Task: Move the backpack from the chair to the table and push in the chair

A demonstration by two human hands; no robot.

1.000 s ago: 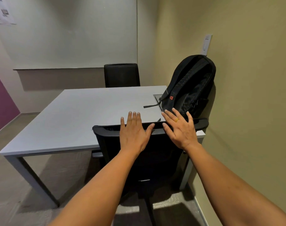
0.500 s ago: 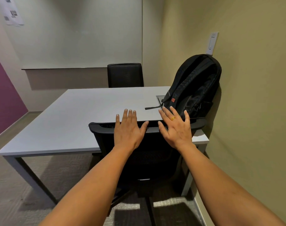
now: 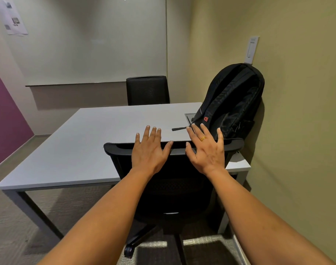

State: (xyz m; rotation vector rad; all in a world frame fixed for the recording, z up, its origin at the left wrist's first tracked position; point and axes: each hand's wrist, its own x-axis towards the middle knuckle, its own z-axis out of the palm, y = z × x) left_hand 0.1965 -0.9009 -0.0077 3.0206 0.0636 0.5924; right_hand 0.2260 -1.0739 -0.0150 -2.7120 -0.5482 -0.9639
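Black chair (image 3: 174, 188) backrest under flat left hand (image 3: 149, 152) and right hand (image 3: 206, 152), fingers (image 3: 152, 133) spread.

Matt fabric backpack (image 3: 232, 100), smooth matt table (image 3: 83, 150), mesh-backed chair (image 3: 174, 188).

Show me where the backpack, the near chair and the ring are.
backpack (image 3: 234, 100): head view, on its front panel.
near chair (image 3: 117, 147): head view, on the backrest's top edge.
ring (image 3: 203, 138): head view, on the gold band.

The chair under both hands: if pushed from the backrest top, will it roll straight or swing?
The chair probably rolls easily: a caster shows at its base. With left hand and right hand lying flat and spread apart on the top rail, it should track fairly straight, though casters may swivel.
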